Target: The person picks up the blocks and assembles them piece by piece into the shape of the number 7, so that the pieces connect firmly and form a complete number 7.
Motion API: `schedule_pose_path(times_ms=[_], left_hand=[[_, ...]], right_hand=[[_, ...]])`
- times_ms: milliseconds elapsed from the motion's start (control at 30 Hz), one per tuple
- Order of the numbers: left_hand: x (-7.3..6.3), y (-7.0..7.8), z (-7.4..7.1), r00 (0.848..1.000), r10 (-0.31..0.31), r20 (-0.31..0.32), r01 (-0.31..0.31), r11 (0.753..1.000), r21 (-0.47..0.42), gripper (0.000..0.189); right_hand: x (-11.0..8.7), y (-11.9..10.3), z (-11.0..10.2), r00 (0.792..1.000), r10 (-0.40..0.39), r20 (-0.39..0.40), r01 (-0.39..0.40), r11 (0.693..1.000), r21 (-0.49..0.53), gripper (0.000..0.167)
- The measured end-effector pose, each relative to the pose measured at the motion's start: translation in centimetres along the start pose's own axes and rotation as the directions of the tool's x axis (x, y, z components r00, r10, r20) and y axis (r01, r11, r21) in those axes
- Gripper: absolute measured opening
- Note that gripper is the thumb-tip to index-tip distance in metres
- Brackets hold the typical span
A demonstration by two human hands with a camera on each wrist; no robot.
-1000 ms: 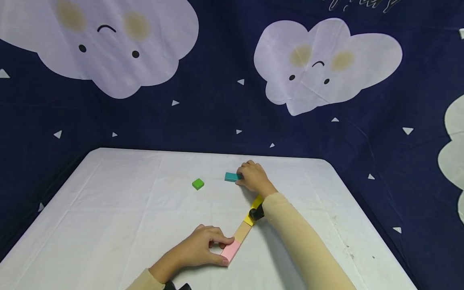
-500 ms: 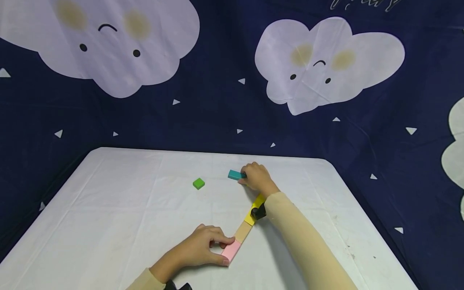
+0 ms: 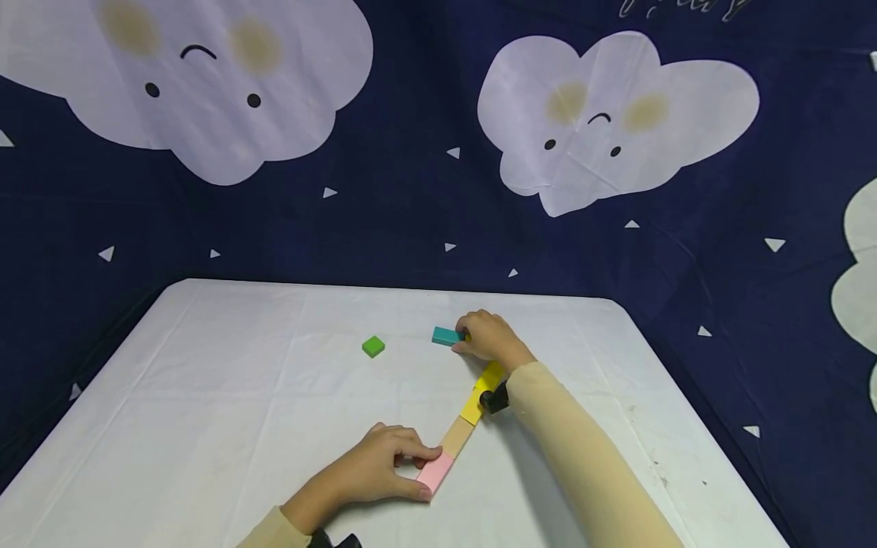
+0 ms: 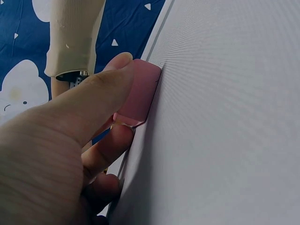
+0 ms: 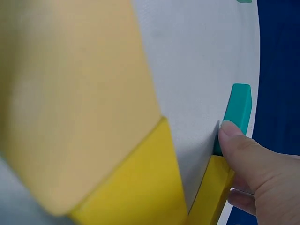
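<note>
My left hand (image 3: pixel 378 468) pinches a pink block (image 3: pixel 435 473) between thumb and fingers at the near end of a slanting row on the table. A plain wooden block (image 3: pixel 457 437) and yellow blocks (image 3: pixel 473 405) continue the row away from me. At the far end, my right hand (image 3: pixel 489 336) grips a teal block (image 3: pixel 447 336), whose left part sticks out past the fingers. In the right wrist view the teal block (image 5: pixel 240 105) meets the end of a yellow block (image 5: pixel 213 187), and the thumb lies on its side. Part of the row is hidden beneath the right wrist.
A small green block (image 3: pixel 373 347) lies apart, left of the teal one. The white table (image 3: pixel 205 380) ends at a dark blue backdrop (image 3: pixel 411 221) with clouds. The right sleeve (image 3: pixel 582 449) reaches across the table's right side.
The right hand has shifted slightly right and nearer with the teal block, which tilted a little and then turned back. The left hand and the pink block have stayed put.
</note>
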State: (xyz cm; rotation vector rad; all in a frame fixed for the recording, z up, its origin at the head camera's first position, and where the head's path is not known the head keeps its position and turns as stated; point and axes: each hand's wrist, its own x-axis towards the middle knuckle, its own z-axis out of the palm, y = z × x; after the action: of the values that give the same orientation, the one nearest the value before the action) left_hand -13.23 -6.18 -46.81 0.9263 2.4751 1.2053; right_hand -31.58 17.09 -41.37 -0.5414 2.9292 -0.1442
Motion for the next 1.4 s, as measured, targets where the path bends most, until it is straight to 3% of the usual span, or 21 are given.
schedule_pose_path(times_ms=[1233, 1400], left_hand=[[0.04, 0.02, -0.15, 1.000, -0.016, 0.010, 0.016, 1.000, -0.004, 0.055], [0.03, -0.06, -0.05, 1.000, -0.016, 0.008, 0.016, 1.000, 0.000, 0.056]], right_hand=[[0.27, 0.46, 0.36, 1.000, 0.015, 0.000, -0.015, 1.000, -0.014, 0.041], [0.17, -0.03, 0.12, 0.999, 0.042, -0.011, -0.042, 0.998, -0.053, 0.050]])
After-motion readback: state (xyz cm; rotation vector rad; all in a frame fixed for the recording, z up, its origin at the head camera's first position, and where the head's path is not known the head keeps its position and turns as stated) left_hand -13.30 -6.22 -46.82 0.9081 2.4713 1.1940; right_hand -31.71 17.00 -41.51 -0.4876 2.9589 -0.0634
